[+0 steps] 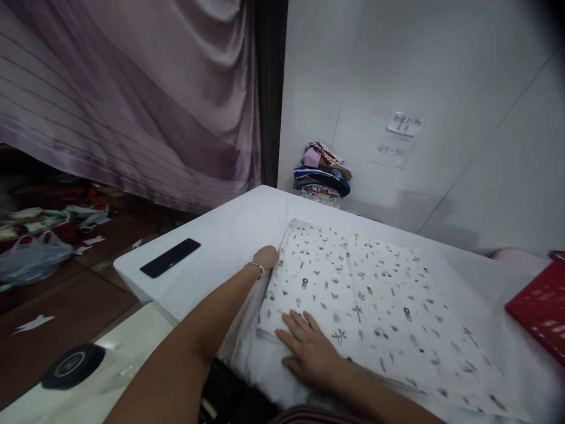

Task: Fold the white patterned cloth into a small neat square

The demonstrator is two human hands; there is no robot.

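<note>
A folded white cloth with small dark prints (371, 288) lies flat on the white table (229, 229). My left hand (266, 257) reaches to the cloth's left edge; its fingers are tucked under or curled at that edge and mostly hidden. A thin bracelet is on that wrist. My right hand (309, 347) rests flat on the cloth's near left corner, with its fingers stretched out and apart, pressing on the fabric.
A black phone (170, 257) lies on the table's left corner. A stack of folded clothes (324, 171) sits at the far edge by the wall. A red basket (541, 309) stands at the right. Bags and scraps litter the floor at the left.
</note>
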